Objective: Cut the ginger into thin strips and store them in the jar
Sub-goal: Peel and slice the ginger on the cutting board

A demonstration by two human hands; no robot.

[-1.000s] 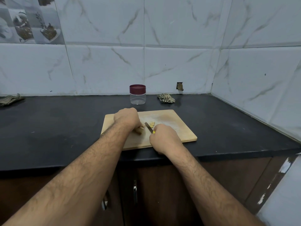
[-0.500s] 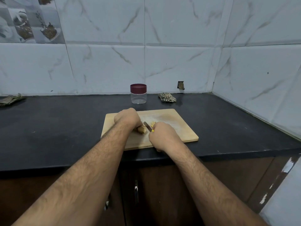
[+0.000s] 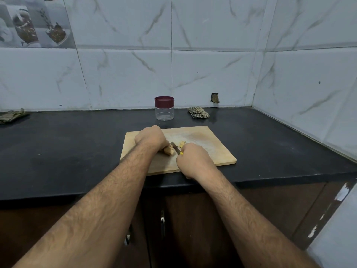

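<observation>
Ginger [image 3: 168, 151] is held by left hand [image 3: 149, 138] at board [image 3: 212, 149] centre; knife [image 3: 175, 148] gripped in right hand [image 3: 193, 159]. Firm, knobbly, prob. slippery (grip the uncut end). Jar [image 3: 164, 108] at 12 o'clock, lid on.

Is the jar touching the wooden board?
Apart. The head view shows dark counter between the jar and the wooden board.

The left hand [image 3: 149, 139] curls over a piece of ginger [image 3: 168, 150] on a wooden cutting board [image 3: 212, 149]. Just right of it, the right hand [image 3: 194, 161] grips a knife [image 3: 175, 147] with a yellow handle, the blade beside the ginger. A few cut bits [image 3: 181, 144] lie just beyond the blade. Farther beyond both hands stands a jar [image 3: 164, 108] with its maroon lid on, a crumpled cloth [image 3: 198, 112] to its right.
</observation>
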